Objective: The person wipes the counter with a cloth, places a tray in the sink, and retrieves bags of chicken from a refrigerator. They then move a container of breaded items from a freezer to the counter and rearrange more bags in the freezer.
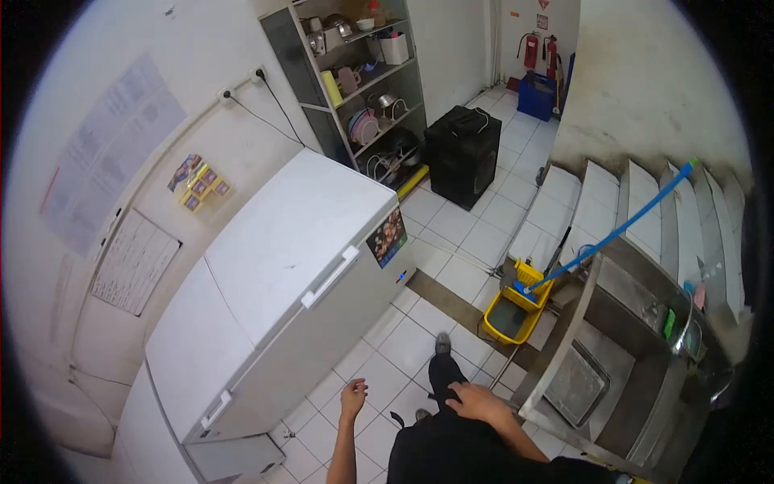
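Observation:
My left hand [353, 398] hangs over the white tiled floor with loosely bent fingers and nothing in it. It is nearest to the white chest freezer [326, 323] along the left. Against the dark clothing at my thigh, my right hand [477, 401] is spread loosely and holds nothing visible. To the right of that hand stands a metal sink [528, 403] with a rectangular metal tray [577, 383] in it. A yellow mop bucket [526, 329] stands ahead on the floor, with a blue-handled mop [625, 226] leaning from it.
A black speaker-like box [459, 157] stands beyond the freezer, beside a shelf rack [367, 85] of kitchenware. White steps [597, 194] rise at the right. Fire extinguishers [530, 52] and a blue crate [535, 98] are at the back. A drain channel [447, 305] crosses the floor.

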The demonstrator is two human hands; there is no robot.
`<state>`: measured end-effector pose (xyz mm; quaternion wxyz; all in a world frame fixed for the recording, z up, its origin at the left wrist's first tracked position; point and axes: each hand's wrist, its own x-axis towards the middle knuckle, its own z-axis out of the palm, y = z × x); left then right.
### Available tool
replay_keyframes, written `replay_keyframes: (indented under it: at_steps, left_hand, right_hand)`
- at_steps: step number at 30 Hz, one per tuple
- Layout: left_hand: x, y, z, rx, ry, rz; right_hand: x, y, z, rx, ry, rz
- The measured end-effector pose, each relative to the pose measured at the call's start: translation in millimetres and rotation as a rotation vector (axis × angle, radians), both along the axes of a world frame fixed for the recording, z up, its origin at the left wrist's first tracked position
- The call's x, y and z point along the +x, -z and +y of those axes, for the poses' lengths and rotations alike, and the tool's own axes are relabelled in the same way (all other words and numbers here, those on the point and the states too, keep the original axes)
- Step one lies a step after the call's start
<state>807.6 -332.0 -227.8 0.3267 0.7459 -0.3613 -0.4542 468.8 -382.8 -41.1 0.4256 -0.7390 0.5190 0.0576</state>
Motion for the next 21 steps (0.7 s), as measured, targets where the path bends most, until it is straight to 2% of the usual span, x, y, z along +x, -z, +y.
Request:
replay_keyframes:
  at_steps: [1, 3, 4, 6, 9, 10, 12, 14, 16, 17, 19, 21]
  left_hand:
    - [-2.7, 4.6, -21.0, 0.000, -0.004, -0.001]
    - [-14.2, 14.0, -67.7, 0.055, 0.387, -0.200]
    - [-22.1, 12.0, -95.9, 0.055, 0.383, -0.201]
    - [-38.4, 13.0, -147.8, 0.022, 0.577, -0.192]
    - [-59.8, 34.7, -210.2, 0.084, 0.506, -0.064]
    - [-59.8, 69.5, -224.9, 0.008, 0.458, -0.047]
    - [-88.4, 53.8, -229.7, 0.102, 0.423, -0.082]
    - [-96.3, 70.1, -260.8, 0.028, 0.430, -0.058]
    - [-113.5, 32.2, -292.5, 0.056, 0.335, 0.092]
    - [-118.3, 31.4, -304.7, 0.042, 0.338, 0.118]
    - [-132.5, 36.4, -332.1, 0.033, 0.326, 0.157]
    - [-142.8, 43.5, -370.3, -0.010, 0.337, 0.141]
  right_hand:
    - [-4.3, 7.3, -1.7, 0.000, -0.004, -0.001]
    - [-11.4, 16.0, -15.0, -0.097, 0.078, -0.028]
    - [-11.9, 14.1, -33.0, -0.097, 0.073, -0.030]
    - [-8.5, 5.3, -76.6, -0.031, 0.174, -0.031]
    - [-6.0, 7.0, -150.8, -0.197, 0.235, -0.064]
    - [-1.9, 2.3, -183.4, -0.220, 0.240, -0.069]
    - [-7.4, -21.7, -231.1, -0.342, 0.212, -0.056]
    - [-5.2, -13.5, -297.6, -0.574, 0.159, -0.309]
    - [0.4, -21.9, -358.5, -0.200, 0.294, -0.661]
    - [-4.9, -0.8, -376.9, -0.191, 0.286, -0.644]
    - [-22.6, 74.5, -417.8, 0.144, 0.550, -0.819]
    - [-62.4, 153.7, -443.8, -0.202, 0.302, -0.169]
